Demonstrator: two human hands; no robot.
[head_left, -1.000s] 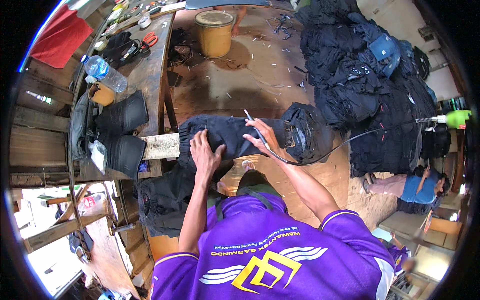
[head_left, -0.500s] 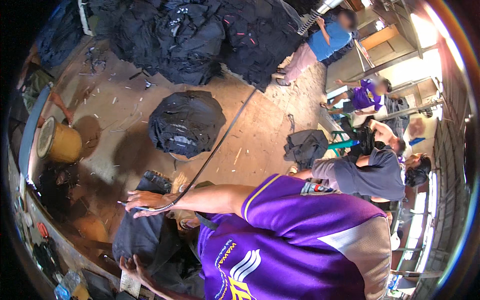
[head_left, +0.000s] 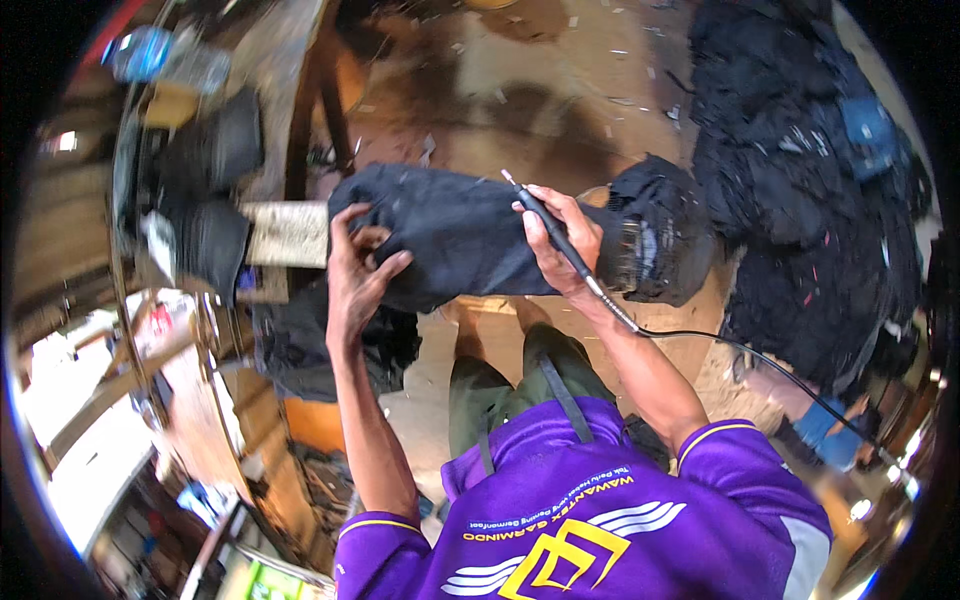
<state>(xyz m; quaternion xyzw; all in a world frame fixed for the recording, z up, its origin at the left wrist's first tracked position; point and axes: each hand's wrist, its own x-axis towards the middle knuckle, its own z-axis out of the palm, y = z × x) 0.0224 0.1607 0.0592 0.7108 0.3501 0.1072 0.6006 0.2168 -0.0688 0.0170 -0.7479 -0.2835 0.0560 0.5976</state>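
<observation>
Lying under both hands (head_left: 360, 265): dark jeans (head_left: 460, 235)

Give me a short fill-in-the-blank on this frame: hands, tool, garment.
1. The right hand holds a thin pen-like tool with a ____ trailing from it.
2. The left hand presses on the dark ____ pulled over a wooden beam.
3. The person's shirt is ____.

Missing words: cable; garment; purple

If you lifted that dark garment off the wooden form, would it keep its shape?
Probably not. The dark garment wrinkles under the left hand and bunches at its far end, so it looks floppy. It likely isn't slippery: the cloth looks matte and thick. The right hand holds a pen-like tool.
</observation>
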